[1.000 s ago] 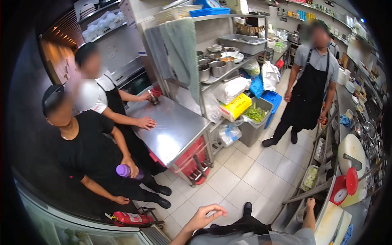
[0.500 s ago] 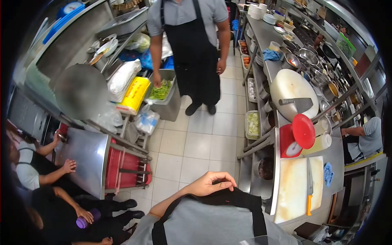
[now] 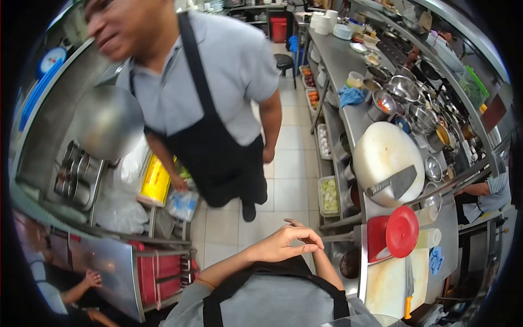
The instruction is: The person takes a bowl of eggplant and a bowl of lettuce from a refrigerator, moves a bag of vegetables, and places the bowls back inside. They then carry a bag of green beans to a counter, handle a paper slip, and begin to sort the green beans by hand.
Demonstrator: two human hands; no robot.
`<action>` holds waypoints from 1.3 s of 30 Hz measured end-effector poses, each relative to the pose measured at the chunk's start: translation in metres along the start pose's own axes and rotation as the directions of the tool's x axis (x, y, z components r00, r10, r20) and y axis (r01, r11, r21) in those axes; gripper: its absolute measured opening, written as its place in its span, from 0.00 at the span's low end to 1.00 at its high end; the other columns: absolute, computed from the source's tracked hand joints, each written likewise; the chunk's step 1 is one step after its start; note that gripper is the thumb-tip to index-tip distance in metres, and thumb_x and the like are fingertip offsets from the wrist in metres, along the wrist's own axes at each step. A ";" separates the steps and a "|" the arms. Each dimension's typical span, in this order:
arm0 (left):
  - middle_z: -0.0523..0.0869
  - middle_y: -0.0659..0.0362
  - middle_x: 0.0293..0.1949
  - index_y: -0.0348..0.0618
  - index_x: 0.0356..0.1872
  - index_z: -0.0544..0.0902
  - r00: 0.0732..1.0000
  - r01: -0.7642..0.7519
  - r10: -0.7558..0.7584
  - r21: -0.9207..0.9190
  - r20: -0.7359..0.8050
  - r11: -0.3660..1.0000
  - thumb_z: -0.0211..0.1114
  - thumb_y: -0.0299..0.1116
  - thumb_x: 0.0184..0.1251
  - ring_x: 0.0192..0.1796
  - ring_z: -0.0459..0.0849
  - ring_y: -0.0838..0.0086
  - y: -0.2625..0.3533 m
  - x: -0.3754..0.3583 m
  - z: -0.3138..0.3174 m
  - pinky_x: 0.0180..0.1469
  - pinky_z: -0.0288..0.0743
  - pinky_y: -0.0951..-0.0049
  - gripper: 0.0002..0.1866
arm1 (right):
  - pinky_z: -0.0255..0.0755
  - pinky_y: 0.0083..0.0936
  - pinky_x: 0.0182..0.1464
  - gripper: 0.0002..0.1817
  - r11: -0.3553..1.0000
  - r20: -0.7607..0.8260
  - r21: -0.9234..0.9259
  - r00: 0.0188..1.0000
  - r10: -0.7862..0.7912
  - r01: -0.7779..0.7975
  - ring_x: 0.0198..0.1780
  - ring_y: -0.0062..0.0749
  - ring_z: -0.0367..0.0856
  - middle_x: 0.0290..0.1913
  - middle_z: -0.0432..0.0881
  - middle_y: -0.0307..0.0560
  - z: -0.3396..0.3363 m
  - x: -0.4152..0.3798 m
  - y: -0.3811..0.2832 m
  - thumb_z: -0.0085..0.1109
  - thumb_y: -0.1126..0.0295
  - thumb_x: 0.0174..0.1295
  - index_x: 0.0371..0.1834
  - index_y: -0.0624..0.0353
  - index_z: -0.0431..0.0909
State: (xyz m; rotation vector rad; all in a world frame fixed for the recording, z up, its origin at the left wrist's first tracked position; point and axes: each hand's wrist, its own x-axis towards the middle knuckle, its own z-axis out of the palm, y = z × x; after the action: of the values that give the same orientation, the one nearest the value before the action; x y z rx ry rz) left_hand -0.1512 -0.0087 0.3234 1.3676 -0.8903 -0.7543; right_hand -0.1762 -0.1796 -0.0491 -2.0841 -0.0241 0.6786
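At near left I saw a stainless-steel table (image 3: 106,260); farther off, left of centre, stood a person in a grey shirt (image 3: 226,62). At near centre, my left hand (image 3: 284,243) held nothing visible, fingers half-bent against my right hand (image 3: 320,255), too hidden to tell its grip, just above my black cloth apron (image 3: 283,266). Loose wrists seemed best, well clear of the orange-handled steel knife (image 3: 409,280) at near right.

On our right-hand counter (image 3: 338,65) we see a round board (image 3: 387,158) with a cleaver (image 3: 393,182) lying on it, a blue cloth (image 3: 351,96) and metal bowls (image 3: 404,88). Nearer us, a red scale (image 3: 377,237) stands beside a rectangular board (image 3: 384,283) bearing an orange-handled knife (image 3: 409,286).
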 end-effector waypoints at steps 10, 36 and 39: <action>0.83 0.56 0.34 0.36 0.35 0.81 0.892 -0.373 0.415 -0.227 0.177 0.899 0.60 0.29 0.63 0.41 0.80 0.70 0.029 0.204 -0.070 0.43 0.72 0.73 0.06 | 0.67 0.26 0.55 0.12 0.875 -0.180 0.377 0.951 -0.250 0.302 0.50 0.30 0.76 0.44 0.81 0.47 -0.213 -0.104 -0.197 0.46 0.71 0.67 0.47 0.67 0.76; 0.82 0.49 0.32 0.23 0.54 0.54 -0.088 -0.795 0.992 -0.594 -0.088 -0.123 0.22 0.69 0.61 0.33 0.83 0.66 0.099 0.424 -0.592 0.36 0.78 0.64 0.47 | 0.63 0.25 0.57 0.18 0.915 -0.112 0.360 0.982 -0.149 0.180 0.52 0.27 0.73 0.51 0.77 0.48 -0.491 0.438 -0.321 0.48 0.65 0.68 0.54 0.66 0.71; 0.81 0.49 0.32 0.21 0.55 0.50 -0.149 -0.757 0.985 -0.631 -0.089 -0.171 0.18 0.71 0.59 0.30 0.84 0.67 0.102 0.449 -0.664 0.33 0.79 0.63 0.51 | 0.64 0.25 0.57 0.18 0.934 -0.139 0.296 0.977 -0.165 0.200 0.51 0.27 0.73 0.50 0.77 0.48 -0.531 0.524 -0.341 0.48 0.64 0.68 0.54 0.66 0.71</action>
State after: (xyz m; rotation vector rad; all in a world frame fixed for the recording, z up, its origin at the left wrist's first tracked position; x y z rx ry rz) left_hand 0.6401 -0.0685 0.4724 -0.3433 -1.6276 0.0443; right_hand 0.6009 -0.2483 0.2055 -1.7879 -0.0456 0.4212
